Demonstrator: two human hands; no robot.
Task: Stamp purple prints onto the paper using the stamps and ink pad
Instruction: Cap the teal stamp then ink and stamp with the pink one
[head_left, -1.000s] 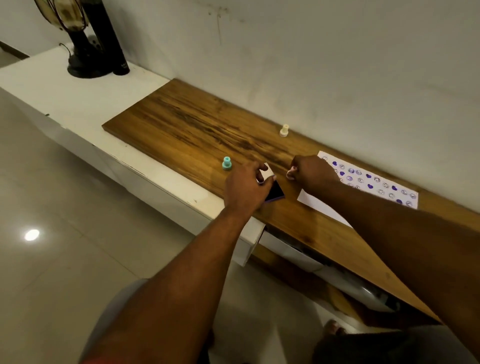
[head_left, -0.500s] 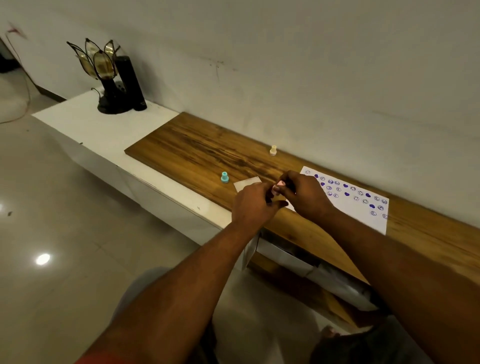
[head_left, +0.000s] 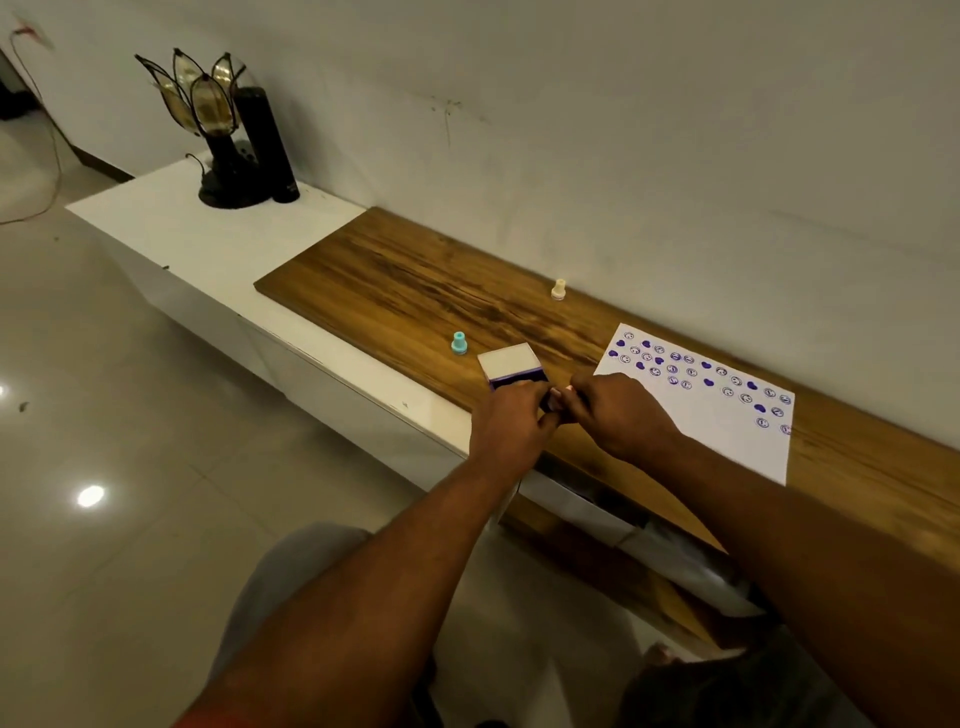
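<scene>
The ink pad lies near the front edge of the wooden board, its white lid tipped up and a purple rim showing. My left hand grips the pad's near side. My right hand pinches a small pink stamp down against the pad; the stamp is mostly hidden by fingers. The white paper lies to the right, with rows of purple hearts and round prints along its far part. A teal stamp stands left of the pad. A cream stamp stands near the wall.
A petal-shaped lamp and a black cylinder stand on the white cabinet top at the far left. The wall runs right behind the board. Glossy floor tiles lie below to the left.
My right hand came off the paper's left edge and met my left hand over the ink pad. The pad's white lid now shows tipped up. The view lifted and shifted.
</scene>
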